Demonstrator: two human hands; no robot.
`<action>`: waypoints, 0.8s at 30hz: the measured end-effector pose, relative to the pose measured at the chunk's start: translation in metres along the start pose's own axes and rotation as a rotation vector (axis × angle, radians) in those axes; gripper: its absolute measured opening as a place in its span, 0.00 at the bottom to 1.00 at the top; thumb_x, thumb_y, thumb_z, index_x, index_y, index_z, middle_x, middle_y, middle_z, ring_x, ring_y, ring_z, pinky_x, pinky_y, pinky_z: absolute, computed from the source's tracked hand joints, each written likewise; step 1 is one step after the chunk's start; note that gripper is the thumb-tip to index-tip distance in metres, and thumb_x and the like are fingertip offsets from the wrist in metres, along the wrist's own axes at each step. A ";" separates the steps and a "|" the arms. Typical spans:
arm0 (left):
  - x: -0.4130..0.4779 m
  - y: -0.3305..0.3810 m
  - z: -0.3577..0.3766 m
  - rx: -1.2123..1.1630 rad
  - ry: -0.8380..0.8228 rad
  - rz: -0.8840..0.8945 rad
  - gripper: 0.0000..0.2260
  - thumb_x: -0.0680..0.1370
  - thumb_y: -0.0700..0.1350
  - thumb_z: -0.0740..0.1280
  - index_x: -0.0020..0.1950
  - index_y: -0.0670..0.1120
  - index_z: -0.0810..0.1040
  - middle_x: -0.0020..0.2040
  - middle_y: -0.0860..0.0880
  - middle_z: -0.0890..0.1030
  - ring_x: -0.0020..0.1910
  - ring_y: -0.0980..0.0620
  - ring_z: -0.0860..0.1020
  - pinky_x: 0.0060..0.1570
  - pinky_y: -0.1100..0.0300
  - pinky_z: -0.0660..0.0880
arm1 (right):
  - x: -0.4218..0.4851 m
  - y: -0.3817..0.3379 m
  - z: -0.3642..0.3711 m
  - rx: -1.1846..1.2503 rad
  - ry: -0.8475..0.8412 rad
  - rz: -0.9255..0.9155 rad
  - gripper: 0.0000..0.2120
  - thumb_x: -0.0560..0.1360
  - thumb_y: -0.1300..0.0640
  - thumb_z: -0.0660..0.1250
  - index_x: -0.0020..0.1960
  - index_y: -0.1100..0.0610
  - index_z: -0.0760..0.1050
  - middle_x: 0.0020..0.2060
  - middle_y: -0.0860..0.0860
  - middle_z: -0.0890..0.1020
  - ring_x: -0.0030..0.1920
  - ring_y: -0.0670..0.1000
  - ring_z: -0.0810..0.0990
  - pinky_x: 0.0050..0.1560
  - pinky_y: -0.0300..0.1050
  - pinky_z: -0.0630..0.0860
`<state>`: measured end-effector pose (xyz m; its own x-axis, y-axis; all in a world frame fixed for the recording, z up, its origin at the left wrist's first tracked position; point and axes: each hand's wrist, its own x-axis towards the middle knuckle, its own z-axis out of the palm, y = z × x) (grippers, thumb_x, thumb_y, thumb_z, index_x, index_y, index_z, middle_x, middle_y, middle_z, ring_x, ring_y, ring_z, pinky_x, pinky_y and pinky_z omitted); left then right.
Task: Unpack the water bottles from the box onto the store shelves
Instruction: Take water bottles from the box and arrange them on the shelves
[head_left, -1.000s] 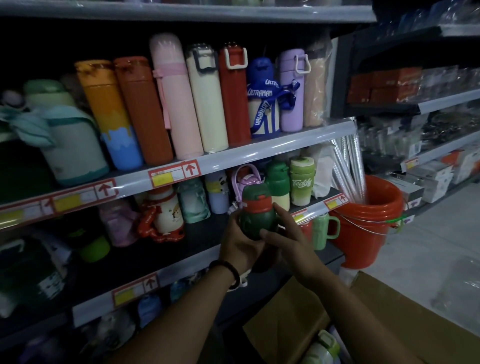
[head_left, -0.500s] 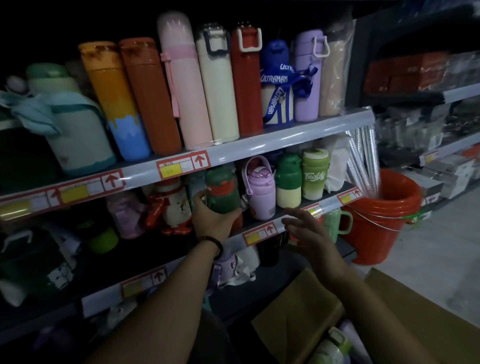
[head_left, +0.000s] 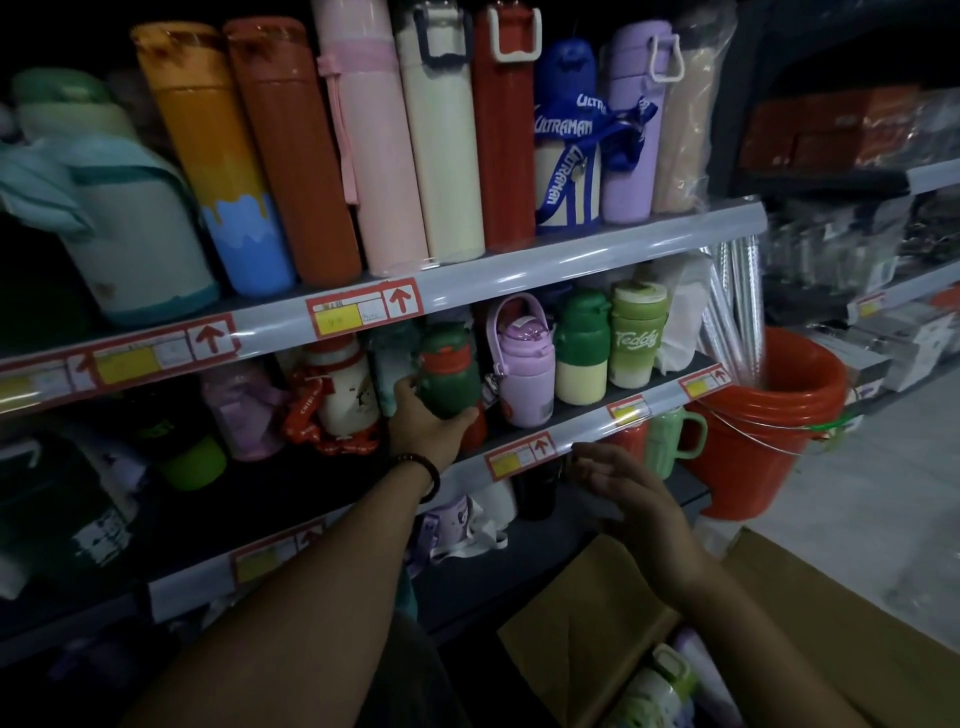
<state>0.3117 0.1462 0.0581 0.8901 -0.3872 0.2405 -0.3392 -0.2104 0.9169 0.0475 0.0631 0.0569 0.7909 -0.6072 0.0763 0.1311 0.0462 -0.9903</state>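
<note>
Green bottle (head_left: 448, 382): squat, dark green body and cap, red collar between them. Upright, gripped round the lower body by my left hand (head_left: 423, 428), fingers on its left, thumb on its right. It's at the front of the middle shelf (head_left: 587, 427), just left of the lilac handled bottle (head_left: 522, 374). Can't tell if its base is down on the shelf. Cardboard box (head_left: 566, 603): brown, flaps open, low right, below the shelves. Inside it a pale green bottle (head_left: 667, 686) with a darker green lid, tilted, only partly in view.
</note>
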 end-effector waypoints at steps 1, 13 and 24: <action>0.001 -0.002 0.000 0.015 -0.025 0.010 0.34 0.70 0.43 0.82 0.69 0.46 0.68 0.55 0.51 0.77 0.54 0.51 0.78 0.56 0.61 0.72 | -0.001 0.000 0.001 -0.002 -0.004 0.005 0.26 0.68 0.50 0.67 0.66 0.52 0.79 0.56 0.51 0.86 0.54 0.44 0.85 0.48 0.44 0.78; -0.001 -0.005 0.007 0.089 -0.087 0.033 0.34 0.73 0.45 0.80 0.73 0.43 0.66 0.68 0.43 0.79 0.65 0.44 0.79 0.61 0.58 0.72 | -0.001 0.011 0.003 -0.008 0.048 0.083 0.23 0.70 0.50 0.67 0.65 0.49 0.80 0.56 0.51 0.86 0.56 0.48 0.84 0.49 0.46 0.79; -0.052 0.035 0.020 0.260 0.018 -0.123 0.39 0.67 0.51 0.80 0.68 0.47 0.60 0.68 0.38 0.66 0.65 0.33 0.70 0.67 0.43 0.71 | -0.012 0.003 -0.012 0.021 0.240 0.014 0.19 0.73 0.55 0.72 0.62 0.58 0.80 0.54 0.71 0.80 0.47 0.59 0.82 0.46 0.54 0.79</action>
<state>0.2475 0.1410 0.0714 0.9338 -0.3290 0.1405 -0.2932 -0.4791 0.8273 0.0315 0.0610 0.0518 0.6282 -0.7775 0.0302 0.1351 0.0707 -0.9883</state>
